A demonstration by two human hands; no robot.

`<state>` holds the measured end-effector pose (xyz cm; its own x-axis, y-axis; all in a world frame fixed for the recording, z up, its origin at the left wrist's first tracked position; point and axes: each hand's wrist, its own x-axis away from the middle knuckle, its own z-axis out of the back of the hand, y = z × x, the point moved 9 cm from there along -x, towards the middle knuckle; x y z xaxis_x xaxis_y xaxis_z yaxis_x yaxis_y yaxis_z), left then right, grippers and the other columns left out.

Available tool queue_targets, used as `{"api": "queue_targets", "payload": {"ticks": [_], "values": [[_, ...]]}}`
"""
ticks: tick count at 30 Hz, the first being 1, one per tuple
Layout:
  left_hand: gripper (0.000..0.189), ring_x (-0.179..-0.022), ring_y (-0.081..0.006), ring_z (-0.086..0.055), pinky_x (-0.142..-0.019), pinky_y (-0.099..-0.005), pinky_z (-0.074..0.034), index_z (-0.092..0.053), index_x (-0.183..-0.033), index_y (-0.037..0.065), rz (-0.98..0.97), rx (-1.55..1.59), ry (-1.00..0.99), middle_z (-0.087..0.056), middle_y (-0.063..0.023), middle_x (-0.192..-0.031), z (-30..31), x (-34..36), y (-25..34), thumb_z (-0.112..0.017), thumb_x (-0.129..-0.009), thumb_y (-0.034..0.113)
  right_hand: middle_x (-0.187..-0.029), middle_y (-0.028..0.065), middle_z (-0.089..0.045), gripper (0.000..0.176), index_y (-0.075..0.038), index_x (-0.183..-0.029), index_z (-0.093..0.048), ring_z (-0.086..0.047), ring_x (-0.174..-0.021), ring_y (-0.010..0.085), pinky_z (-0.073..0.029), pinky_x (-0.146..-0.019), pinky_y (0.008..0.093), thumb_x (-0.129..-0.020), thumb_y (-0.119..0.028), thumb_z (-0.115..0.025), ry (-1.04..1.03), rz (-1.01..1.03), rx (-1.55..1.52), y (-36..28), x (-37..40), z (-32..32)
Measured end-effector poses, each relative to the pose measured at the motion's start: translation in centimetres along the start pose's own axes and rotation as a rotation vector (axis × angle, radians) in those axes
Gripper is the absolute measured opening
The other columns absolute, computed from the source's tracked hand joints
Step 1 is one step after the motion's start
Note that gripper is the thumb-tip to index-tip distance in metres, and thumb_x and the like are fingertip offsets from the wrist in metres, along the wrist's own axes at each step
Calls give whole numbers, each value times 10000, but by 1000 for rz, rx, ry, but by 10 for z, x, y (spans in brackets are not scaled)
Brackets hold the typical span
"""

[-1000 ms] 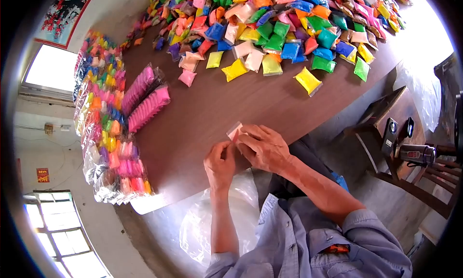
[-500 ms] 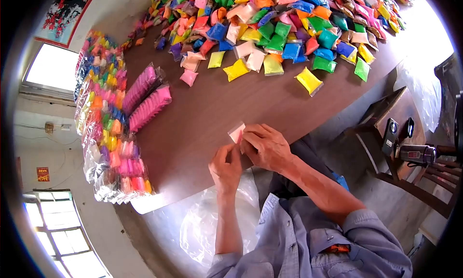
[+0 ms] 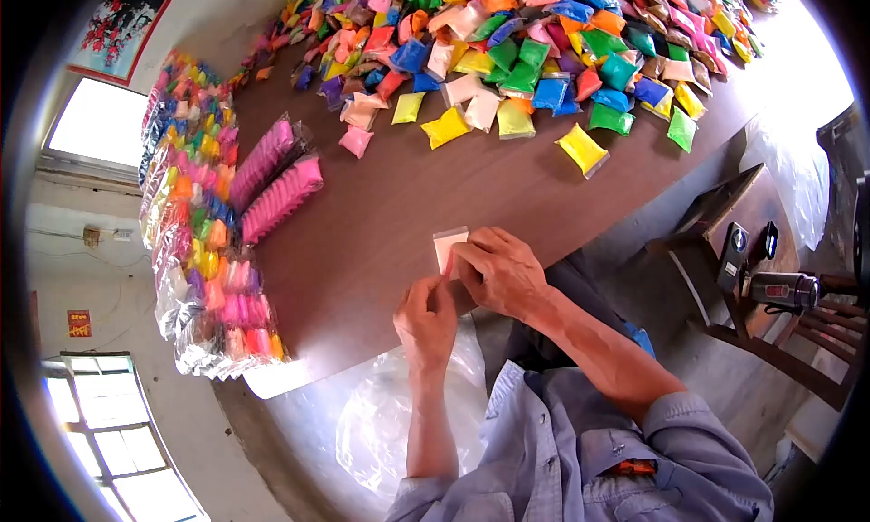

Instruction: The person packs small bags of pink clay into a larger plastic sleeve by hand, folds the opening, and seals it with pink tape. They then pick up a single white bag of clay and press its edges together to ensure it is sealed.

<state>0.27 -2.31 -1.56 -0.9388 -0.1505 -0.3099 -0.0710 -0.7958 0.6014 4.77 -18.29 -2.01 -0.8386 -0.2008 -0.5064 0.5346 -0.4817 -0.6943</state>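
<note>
Between my hands, over the front edge of the brown table (image 3: 372, 241), is a small pale pink packet (image 3: 447, 245) in clear film, with a darker pink strip along its lower part. My right hand (image 3: 498, 270) is closed on the packet's right side, thumb and fingers pinching it. Just below, my left hand (image 3: 426, 319) pinches at the packet's lower end, its fingertips close to those of the right. The fingers hide the packet's bottom.
A large heap of colourful packets (image 3: 521, 73) covers the table's far side. Two rows of pink packets (image 3: 283, 198) lie at left, beside stacked bagged packets (image 3: 213, 250). Clear plastic bags (image 3: 385, 422) hang below the front edge. At right, a wooden stool (image 3: 725, 214) holds a flask (image 3: 784, 289).
The pale packet has turned more upright and shows more of its face. Both hands have shifted only slightly and keep their grip.
</note>
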Motion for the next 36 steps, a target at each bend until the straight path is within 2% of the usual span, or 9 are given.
{"api": "queue_targets", "payload": {"ticks": [10,12,14,16,21,24,26,29,36], "values": [[72,-672,-187,-699,-641,-343,-546,-753,-962,7,208,-32,71,-742,-130,-794,22,-1,-29,-754,-950,78,-1052,105,-663,83,-54,-921,-705,-682,-918,310,-578,-803,408,-872,-95,-759,25,-54,-3,4,1,-2],[67,-673,-210,-701,-641,-361,-549,-742,-957,0,7,8,56,-747,-135,-815,12,1,-1,-752,-945,65,-1075,104,-667,95,-49,-934,-702,-686,-933,308,-578,-816,406,-878,-100,-759,15,-57,12,4,1,-2],[59,-678,-231,-708,-644,-371,-553,-738,-955,4,-30,-5,48,-747,-142,-823,4,5,5,-751,-945,61,-1103,100,-666,132,-50,-992,-712,-685,-952,303,-577,-846,399,-881,-103,-759,-13,-74,1,6,0,-4],[33,-682,-293,-719,-655,-400,-563,-735,-950,21,-42,-61,63,-735,-164,-816,-2,9,-1,-747,-945,51,-1106,97,-665,155,-57,-1020,-719,-685,-963,299,-576,-860,396,-879,-103,-762,-31,-63,31,3,-2,-4],[41,-666,-264,-715,-635,-388,-549,-737,-947,21,60,-219,83,-734,-147,-789,17,9,-27,-749,-948,60,-1098,90,-663,201,-77,-1068,-740,-685,-979,290,-576,-878,390,-870,-104,-771,-74,-41,83,2,-1,-8],[49,-652,-244,-697,-625,-378,-541,-742,-963,21,148,-77,113,-725,-133,-777,23,10,-32,-753,-951,67,-1096,90,-658,197,-85,-1054,-745,-687,-979,289,-577,-879,388,-861,-105,-777,-72,-66,98,6,1,-9],[65,-651,-233,-678,-635,-373,-544,-744,-983,17,-32,-68,111,-714,-129,-772,17,13,-7,-759,-952,72,-1087,86,-656,171,-92,-1032,-751,-690,-981,287,-577,-881,384,-863,-104,-776,-73,-61,103,6,0,-10],[69,-674,-235,-685,-652,-369,-550,-742,-987,14,-59,-13,120,-717,-134,-787,4,16,-6,-759,-955,72,-1061,81,-659,134,-83,-1006,-753,-691,-981,288,-578,-881,380,-875,-107,-770,-41,-63,79,6,-1,-9],[54,-673,-239,-699,-648,-378,-551,-752,-954,36,138,-154,124,-740,-139,-819,30,8,-47,-755,-948,89,-1026,77,-666,93,-68,-971,-752,-689,-954,291,-577,-859,381,-886,-103,-764,-6,-69,79,5,0,-9]]}}
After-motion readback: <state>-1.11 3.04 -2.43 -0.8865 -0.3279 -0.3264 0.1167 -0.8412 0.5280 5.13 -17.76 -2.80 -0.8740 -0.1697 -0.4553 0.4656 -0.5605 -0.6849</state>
